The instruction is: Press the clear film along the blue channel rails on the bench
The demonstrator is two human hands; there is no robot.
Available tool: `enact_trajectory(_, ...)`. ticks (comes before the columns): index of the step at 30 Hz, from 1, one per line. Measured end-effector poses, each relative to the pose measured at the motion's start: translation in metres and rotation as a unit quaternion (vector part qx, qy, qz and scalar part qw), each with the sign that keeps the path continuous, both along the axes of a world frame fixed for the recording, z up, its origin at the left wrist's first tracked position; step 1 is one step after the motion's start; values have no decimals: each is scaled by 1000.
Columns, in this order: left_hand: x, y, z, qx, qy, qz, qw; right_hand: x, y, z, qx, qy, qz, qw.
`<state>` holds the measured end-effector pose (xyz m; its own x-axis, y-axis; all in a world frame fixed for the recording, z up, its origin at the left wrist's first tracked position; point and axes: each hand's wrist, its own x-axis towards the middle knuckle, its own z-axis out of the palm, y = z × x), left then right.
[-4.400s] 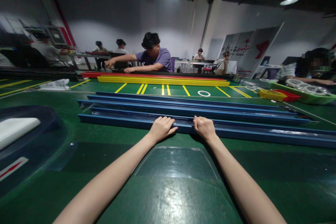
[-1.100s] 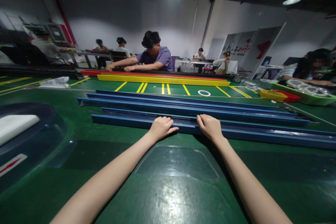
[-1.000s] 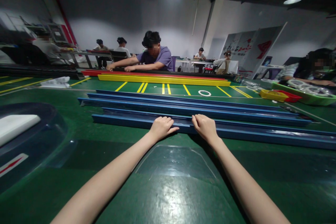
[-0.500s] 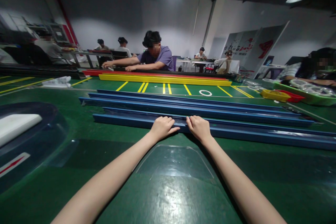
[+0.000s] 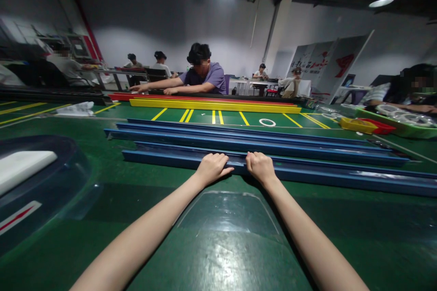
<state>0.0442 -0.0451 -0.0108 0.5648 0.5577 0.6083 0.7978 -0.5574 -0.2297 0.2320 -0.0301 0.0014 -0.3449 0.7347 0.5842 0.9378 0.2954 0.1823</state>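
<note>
A long blue channel strip (image 5: 314, 171) lies across the green table in front of me. Around its near wall, left of the middle, my left hand (image 5: 213, 166) is closed, with the thumb pointing right along the near face. My right hand (image 5: 261, 165) grips the same strip a short way to the right, its fingers curled over into the channel. Both hands' fingertips are hidden inside the strip. Just behind lies another blue channel strip (image 5: 191, 135), parallel to the first and apart from my hands.
Yellow and red strips (image 5: 215, 105) lie farther back before a person in a purple shirt (image 5: 208, 75). A white ring (image 5: 267, 122) rests on the table. At right are yellow and red trays (image 5: 358, 124) and a green tray (image 5: 396, 120); at left, a dark blue rounded object (image 5: 68, 177).
My right hand has shifted very slightly right along the strip, and its fingers look more curled. My left hand keeps its place on the strip. The whole view has tilted a little.
</note>
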Motion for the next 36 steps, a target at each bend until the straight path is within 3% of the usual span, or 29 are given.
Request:
enact_trajectory(10, 0, -2, 1, 40, 8, 4, 999, 15, 1, -2, 29, 4, -15, 999)
enact_trajectory(21, -6, -4, 6, 53, 17, 17, 998, 54, -6, 3, -39, 14, -87, 995)
enact_trajectory(36, -2, -4, 1, 27, 6, -6, 1000, 67, -7, 5, -72, 11, -103, 992)
